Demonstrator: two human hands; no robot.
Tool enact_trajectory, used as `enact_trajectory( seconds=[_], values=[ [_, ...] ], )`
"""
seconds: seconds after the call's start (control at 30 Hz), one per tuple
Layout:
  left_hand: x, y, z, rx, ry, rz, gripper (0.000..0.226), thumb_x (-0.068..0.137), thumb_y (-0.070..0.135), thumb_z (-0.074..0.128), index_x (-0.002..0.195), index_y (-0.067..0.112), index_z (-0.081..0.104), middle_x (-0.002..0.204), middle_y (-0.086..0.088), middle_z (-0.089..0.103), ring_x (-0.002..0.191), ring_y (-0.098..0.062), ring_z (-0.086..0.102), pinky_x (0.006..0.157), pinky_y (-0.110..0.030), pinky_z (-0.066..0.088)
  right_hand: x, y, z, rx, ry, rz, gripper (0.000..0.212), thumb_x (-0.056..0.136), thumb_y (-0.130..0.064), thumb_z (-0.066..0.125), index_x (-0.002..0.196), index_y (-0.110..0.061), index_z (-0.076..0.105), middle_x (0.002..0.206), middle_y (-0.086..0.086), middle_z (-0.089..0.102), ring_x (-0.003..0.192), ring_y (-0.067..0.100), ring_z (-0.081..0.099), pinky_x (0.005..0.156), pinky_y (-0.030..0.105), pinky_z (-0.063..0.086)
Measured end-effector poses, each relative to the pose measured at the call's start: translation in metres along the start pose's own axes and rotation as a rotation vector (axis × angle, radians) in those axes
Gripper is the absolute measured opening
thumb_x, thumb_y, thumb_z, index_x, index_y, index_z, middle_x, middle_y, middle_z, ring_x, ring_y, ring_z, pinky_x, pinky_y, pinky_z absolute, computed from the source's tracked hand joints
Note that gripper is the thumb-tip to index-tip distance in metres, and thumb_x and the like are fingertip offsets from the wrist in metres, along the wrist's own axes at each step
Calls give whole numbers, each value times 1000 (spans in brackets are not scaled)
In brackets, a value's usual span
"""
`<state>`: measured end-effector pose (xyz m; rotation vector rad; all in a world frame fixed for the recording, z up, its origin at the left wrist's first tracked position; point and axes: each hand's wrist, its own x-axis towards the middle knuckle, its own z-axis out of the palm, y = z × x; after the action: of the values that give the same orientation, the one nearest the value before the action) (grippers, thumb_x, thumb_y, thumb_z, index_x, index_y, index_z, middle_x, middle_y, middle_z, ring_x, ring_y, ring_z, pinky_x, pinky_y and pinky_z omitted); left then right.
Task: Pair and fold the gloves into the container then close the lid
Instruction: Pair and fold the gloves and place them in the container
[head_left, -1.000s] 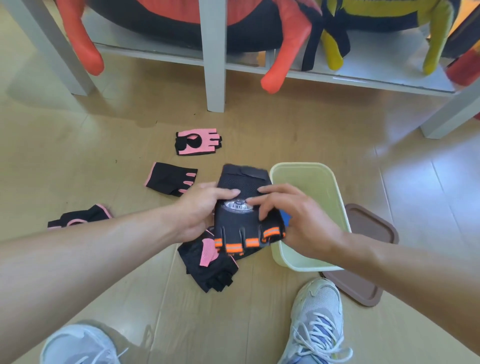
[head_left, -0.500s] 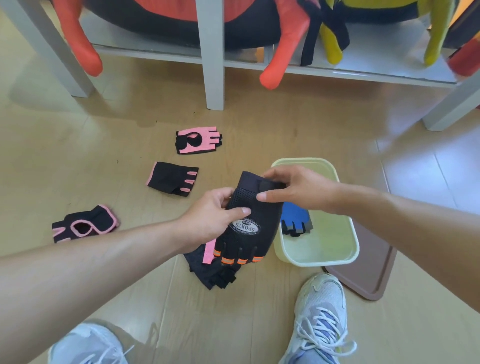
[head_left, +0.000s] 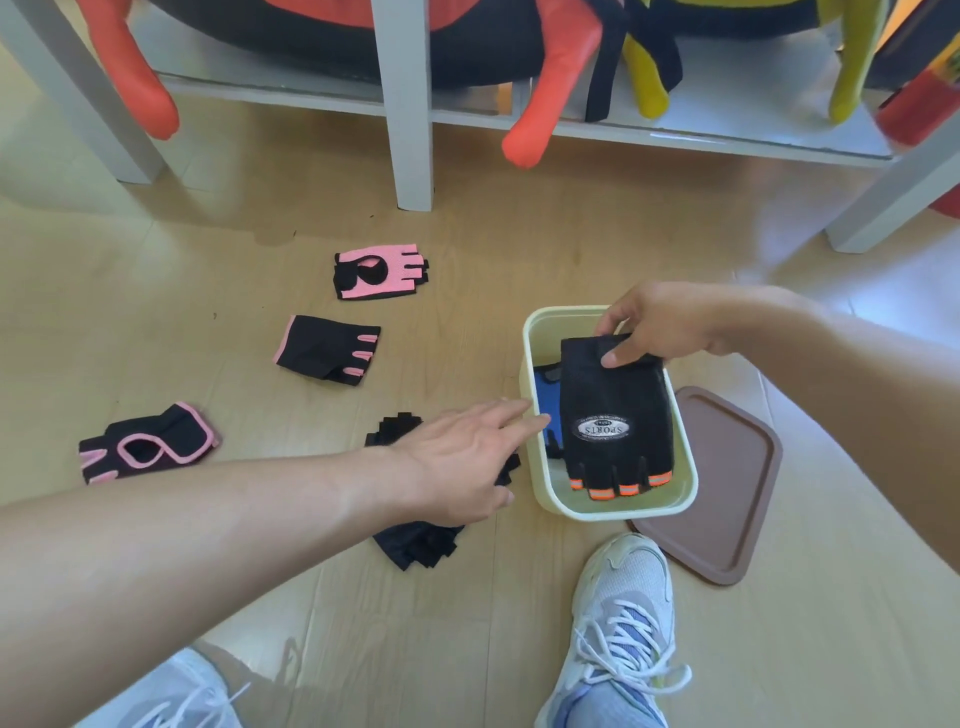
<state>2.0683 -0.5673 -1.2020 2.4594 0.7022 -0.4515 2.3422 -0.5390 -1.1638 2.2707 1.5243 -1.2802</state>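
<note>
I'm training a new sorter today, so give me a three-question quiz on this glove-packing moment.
1. True or false: the brown lid is on the container.
2. Which hand grips the orange-trimmed glove? A) left hand B) right hand
3. What colour is the glove lying under it in the container?

Key: 1. False, it lies on the floor beside it. 2. B; the left is open, fingers straight, by the rim. 3. Blue.

Orange-trimmed glove (head_left: 615, 415) – over container (head_left: 613, 512)
</note>
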Motion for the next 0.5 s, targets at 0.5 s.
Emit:
enact_trajectory(
  seconds=[0.5],
  values=[
    [7, 0, 18, 245, -73, 42, 87, 97, 26, 54, 161, 32, -5, 169, 2, -20, 157, -20, -10, 127, -46, 3, 46, -12, 47, -418, -240, -49, 37, 94, -28, 72, 130, -27, 62, 140, 2, 59, 123, 26, 59, 103, 37, 47]
  ],
)
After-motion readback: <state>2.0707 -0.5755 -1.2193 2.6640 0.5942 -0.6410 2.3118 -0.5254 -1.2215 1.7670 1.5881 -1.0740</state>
